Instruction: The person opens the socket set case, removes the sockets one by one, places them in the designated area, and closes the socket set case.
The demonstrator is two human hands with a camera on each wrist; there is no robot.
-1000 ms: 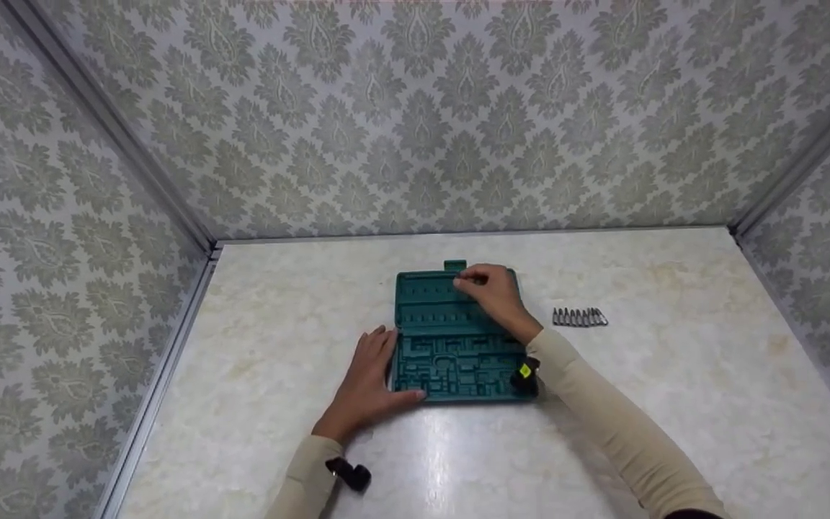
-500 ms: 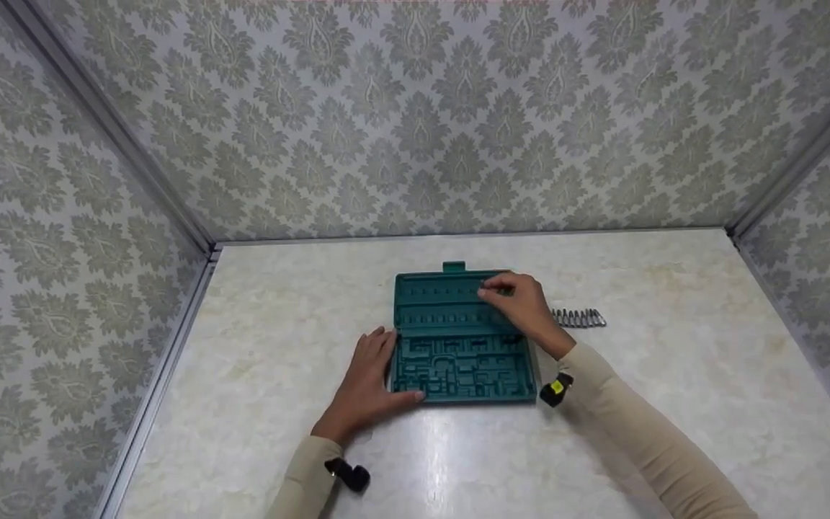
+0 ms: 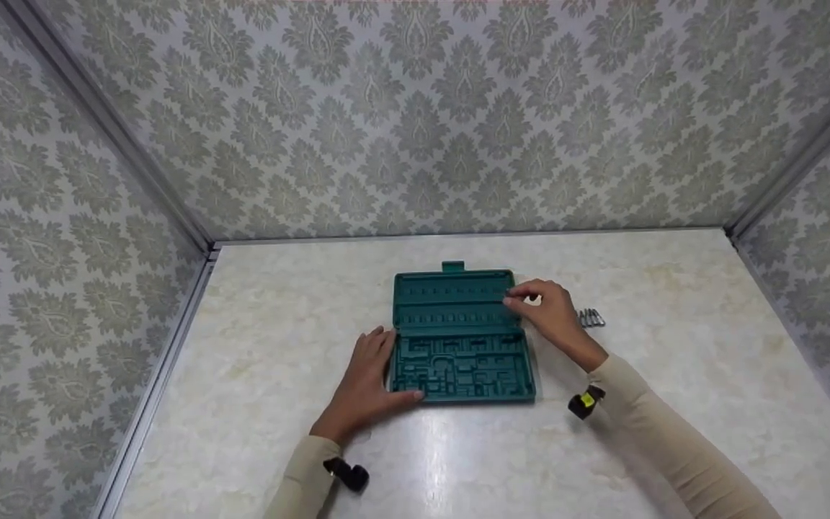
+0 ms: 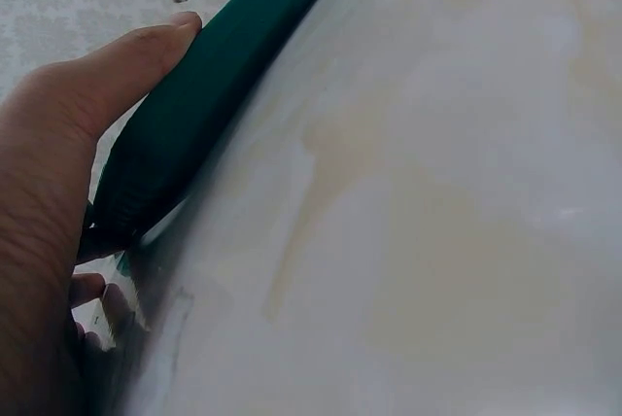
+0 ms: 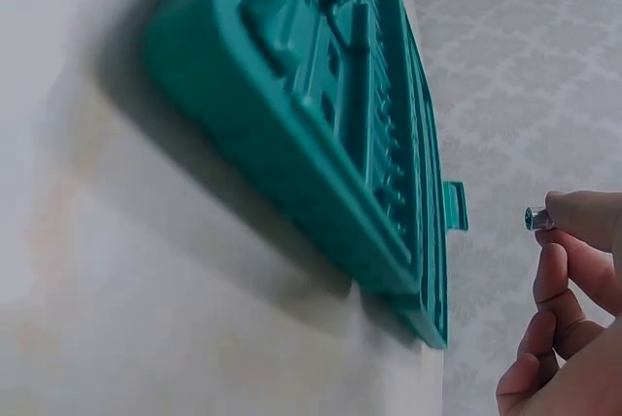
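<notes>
An open green tool case with moulded slots lies on the table in the head view. At its front left corner rests my left hand, the thumb stretched over the front rim and the fingers along the left side. My right hand is just off the lid's right edge. Between its thumb and forefinger it pinches a small silver socket, whose hollow end shows in the right wrist view. Several similar metal pieces stand in a row on the table, partly hidden behind the right hand.
The case's latch sticks out at the lid's far edge. Patterned wall panels close off the table at the back and sides.
My right hand has moved right and slightly nearer, from over the lid to beyond its right edge, now covering part of the metal row. The left hand and case have stayed put.
</notes>
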